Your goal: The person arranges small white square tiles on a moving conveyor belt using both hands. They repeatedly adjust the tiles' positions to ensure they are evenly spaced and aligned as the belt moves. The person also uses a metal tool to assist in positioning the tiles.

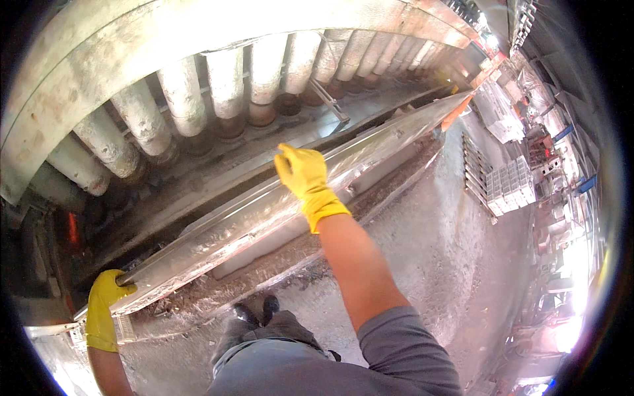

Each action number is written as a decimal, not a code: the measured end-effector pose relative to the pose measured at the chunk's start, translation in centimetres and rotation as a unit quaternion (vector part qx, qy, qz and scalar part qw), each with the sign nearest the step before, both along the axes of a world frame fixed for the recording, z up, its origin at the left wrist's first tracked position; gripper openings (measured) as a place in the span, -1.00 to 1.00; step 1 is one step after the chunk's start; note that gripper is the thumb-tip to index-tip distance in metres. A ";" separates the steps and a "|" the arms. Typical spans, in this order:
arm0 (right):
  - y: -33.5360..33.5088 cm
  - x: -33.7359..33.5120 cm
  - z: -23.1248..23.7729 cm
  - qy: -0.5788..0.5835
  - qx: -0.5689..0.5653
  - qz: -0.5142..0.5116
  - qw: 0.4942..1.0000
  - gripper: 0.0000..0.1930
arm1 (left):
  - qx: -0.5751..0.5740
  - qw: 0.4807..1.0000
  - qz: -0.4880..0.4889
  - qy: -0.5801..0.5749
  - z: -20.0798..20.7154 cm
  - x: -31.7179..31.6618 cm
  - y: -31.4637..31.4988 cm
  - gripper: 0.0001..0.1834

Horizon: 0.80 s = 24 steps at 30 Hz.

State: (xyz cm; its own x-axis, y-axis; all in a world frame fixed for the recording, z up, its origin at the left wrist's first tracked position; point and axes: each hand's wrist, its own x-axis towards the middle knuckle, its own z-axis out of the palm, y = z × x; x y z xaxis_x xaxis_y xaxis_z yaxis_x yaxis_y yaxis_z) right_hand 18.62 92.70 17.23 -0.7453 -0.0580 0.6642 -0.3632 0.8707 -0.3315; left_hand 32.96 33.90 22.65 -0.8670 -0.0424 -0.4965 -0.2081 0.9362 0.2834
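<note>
A dusty grey floor [422, 257] spreads through a cluttered industrial hall, running from the near middle toward the right. Across the far left and middle stands a row of thick, pale, stained pipes [226, 82] beneath a broad curved band [198, 28]. At the near left, the person's left hand [105, 300], in a yellow rubber glove, has its grip curled over the near-left end of a long metal panel [264, 214]. This shiny panel slants from there to the far right, in front of the pipes. Below its middle are the person's dark shoes [246, 313]. Farther right, the right hand [304, 173], also yellow-gloved, is at the panel's far edge with bent fingers; whether that grip touches or grasps anything, I cannot tell. On the right, a stack of pale blocks [510, 186] sits beside a slatted rack [475, 173].
</note>
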 end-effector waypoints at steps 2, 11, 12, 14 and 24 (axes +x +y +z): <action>2.7 -0.6 -0.6 0.005 0.003 -0.003 1.000 -0.68 | 0.011 1.000 -0.007 0.018 -0.4 0.5 0.0 -0.39; 5.9 -0.6 -1.2 -0.108 0.008 -0.006 0.994 -0.68 | 0.024 0.993 -0.060 0.103 -3.4 2.4 -0.7 -0.35; 6.3 -0.4 -1.1 -0.133 0.004 -0.006 0.991 -0.68 | 0.023 0.990 -0.065 0.120 -3.6 2.7 -0.6 -0.35; 7.1 -0.6 -1.7 -0.086 0.034 -0.002 0.996 -0.66 | 0.023 0.993 -0.059 0.102 -3.7 2.7 -0.3 -0.35; 11.0 -1.4 -3.7 -0.103 0.027 0.008 0.994 -0.58 | 0.118 0.927 -0.293 0.200 -3.6 -3.3 18.4 -0.26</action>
State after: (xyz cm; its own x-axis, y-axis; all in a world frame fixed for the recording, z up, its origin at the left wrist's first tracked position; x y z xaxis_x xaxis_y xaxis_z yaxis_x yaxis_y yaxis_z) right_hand 17.26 103.72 13.52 -0.8636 -0.1015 0.4938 -0.3062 0.8838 -0.3538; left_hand 29.65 52.34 19.01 -0.8242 0.5627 -0.0648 0.4826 0.7576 0.4395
